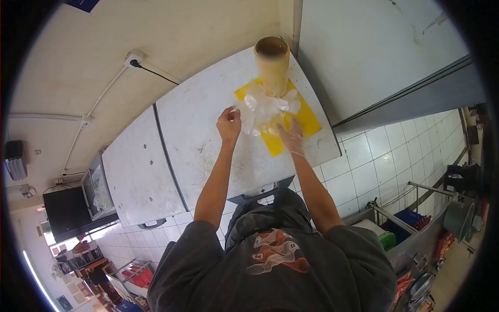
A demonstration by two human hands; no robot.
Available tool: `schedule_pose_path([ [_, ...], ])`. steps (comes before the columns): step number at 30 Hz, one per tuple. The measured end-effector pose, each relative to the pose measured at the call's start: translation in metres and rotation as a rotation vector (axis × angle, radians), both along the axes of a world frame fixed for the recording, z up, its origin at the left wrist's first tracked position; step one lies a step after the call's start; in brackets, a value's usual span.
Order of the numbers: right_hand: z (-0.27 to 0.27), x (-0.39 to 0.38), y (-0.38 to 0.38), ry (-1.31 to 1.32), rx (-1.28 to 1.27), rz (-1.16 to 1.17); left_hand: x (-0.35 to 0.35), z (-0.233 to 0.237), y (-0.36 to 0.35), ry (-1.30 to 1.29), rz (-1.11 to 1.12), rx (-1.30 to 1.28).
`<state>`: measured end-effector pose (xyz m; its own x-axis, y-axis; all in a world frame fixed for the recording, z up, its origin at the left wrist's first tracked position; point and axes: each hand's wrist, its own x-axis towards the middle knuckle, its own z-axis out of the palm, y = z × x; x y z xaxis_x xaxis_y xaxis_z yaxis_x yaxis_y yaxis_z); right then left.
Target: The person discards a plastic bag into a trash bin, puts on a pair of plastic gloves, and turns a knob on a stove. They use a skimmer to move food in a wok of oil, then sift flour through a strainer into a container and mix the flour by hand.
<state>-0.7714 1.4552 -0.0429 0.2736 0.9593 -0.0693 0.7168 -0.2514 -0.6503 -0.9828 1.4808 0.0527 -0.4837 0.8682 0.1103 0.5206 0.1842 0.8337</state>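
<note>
A crumpled heap of thin clear plastic (262, 106), looking like disposable gloves, lies on a yellow sheet (307, 120) on the white chest lid. My left hand (229, 125) is at the heap's left side, its fingers curled in a pinch on an edge of the thin plastic. Low on the right side of the heap, my right hand (292, 136) has its fingers apart over the yellow sheet; a clear film seems to cover it down to the wrist. Behind the heap stands a tall yellowish cylindrical container (274, 65), open at the top and partly blurred.
The white lid (192, 119) borders a second lid section (132, 161) on the left. A plug with a black cable (156, 73) is on the wall. A grey panel (384, 62) rises at right. Metal racks with pots (460, 221) stand at lower right on the tiled floor.
</note>
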Motion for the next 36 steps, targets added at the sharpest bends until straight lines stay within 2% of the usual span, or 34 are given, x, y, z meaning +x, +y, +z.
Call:
schedule_pose_path([
  [3, 0.011, -0.009, 0.0, -0.166, 0.068, 0.074, 0.014, -0.014, -0.019, 0.083, 0.058, 0.125],
  [5, -0.012, -0.005, 0.001, -0.088, 0.013, 0.128, 0.027, -0.023, -0.041, 0.238, 0.023, 0.19],
  [8, -0.011, 0.006, -0.012, 0.088, 0.095, 0.051, 0.036, -0.043, -0.056, 0.503, -0.464, 0.011],
  [11, 0.028, 0.032, -0.037, 0.275, 0.104, 0.034, 0.045, -0.078, -0.05, 0.599, -0.451, -0.215],
  [14, 0.063, 0.057, -0.06, 0.277, -0.001, 0.01, 0.042, -0.092, -0.042, 0.534, -0.542, -0.326],
  [17, 0.083, 0.076, -0.078, 0.292, -0.032, -0.049, 0.04, -0.095, -0.041, 0.522, -0.557, -0.311],
  [20, 0.038, 0.096, -0.089, 0.804, -0.027, -0.183, 0.04, -0.082, -0.042, 0.53, -0.562, -0.272],
  [23, 0.057, 0.108, -0.092, 1.01, -0.148, -0.104, 0.042, -0.075, -0.047, 0.522, -0.412, -0.104],
  [26, 0.095, 0.099, -0.095, 1.093, -0.146, -0.221, 0.072, -0.029, -0.071, -0.097, -0.254, -0.064],
  [28, 0.099, 0.092, -0.103, 1.202, -0.1, -0.084, 0.093, 0.015, -0.094, -0.808, -0.279, -0.594],
  [29, 0.1, 0.089, -0.108, 1.254, -0.082, -0.012, 0.101, 0.03, -0.108, -0.808, -0.322, -0.572],
  [31, 0.089, 0.083, -0.113, 1.087, -0.145, 0.086, 0.11, 0.048, -0.125, -0.81, -0.401, -0.512],
  [33, 0.075, 0.077, -0.118, 0.967, -0.2, 0.17, 0.098, 0.012, -0.137, -0.8, -0.416, -0.419],
  [35, 0.065, 0.067, -0.123, 0.901, -0.241, 0.239, 0.083, 0.001, -0.148, -0.827, -0.378, -0.351],
  [36, 0.067, 0.057, -0.126, 1.013, -0.201, 0.206, 0.075, 0.004, -0.154, -0.861, -0.335, -0.329],
])
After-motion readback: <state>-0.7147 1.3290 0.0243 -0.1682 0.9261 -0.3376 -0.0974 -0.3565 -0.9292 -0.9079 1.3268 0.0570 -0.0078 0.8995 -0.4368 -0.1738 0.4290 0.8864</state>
